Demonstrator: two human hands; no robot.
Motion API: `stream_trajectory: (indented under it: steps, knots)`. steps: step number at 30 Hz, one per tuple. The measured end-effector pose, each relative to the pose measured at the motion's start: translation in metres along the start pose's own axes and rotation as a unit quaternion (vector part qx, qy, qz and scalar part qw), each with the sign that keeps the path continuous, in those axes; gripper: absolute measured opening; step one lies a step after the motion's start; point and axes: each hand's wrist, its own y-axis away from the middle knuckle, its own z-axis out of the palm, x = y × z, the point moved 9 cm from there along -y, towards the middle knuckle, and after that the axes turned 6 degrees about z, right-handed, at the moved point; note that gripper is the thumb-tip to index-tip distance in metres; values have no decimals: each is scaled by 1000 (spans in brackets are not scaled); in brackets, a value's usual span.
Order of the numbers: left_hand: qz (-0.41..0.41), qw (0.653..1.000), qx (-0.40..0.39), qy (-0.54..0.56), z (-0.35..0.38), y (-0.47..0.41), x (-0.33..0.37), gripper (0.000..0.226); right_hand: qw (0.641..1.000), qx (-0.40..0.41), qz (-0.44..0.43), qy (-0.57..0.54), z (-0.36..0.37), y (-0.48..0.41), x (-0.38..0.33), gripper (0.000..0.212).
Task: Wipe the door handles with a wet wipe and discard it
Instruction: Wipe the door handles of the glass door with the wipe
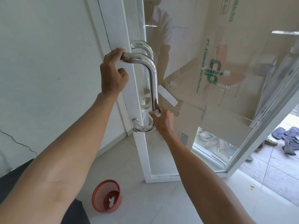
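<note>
Two bare hands at one polished chrome tubular pull handle [152,81], mounted upright on the white frame of a glass door [226,94].

Left hand [113,73]: fingers curled over the handle's upper horizontal bend, thumb tucked underneath, closed around the tube.

Right hand [161,118]: at the lower end of the vertical run, just above the bottom bend; fingers pinch a small white wet wipe [156,113] against the metal. Only a corner of the wipe shows between thumb and fingers.

One matching chrome handle [142,46] on the far side of the pane, seen through the glass.

One red perforated plastic wastebasket [106,195], standing on the pale tiled floor [161,199] below the left forearm, well apart from the door; a crumpled white scrap [111,202] lies inside it.

Several flattened brown cardboard sheets with green print [213,71], visible behind the pane.

Assorted sandals [284,132] on the tiles outside the open door.
</note>
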Motion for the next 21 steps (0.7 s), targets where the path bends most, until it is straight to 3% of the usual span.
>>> stream_trajectory:
  steps: [10,15,21]
  knots:
    - [-6,999,31,25,7,1,-6,61,999,-26,38,22,24,4,35,42]
    - [-14,999,36,37,8,0,-9,62,996,-37,76,31,36,7,49,38]
    - [-38,997,36,50,8,-1,-9,64,975,-9,208,-78,50,23,63,20]
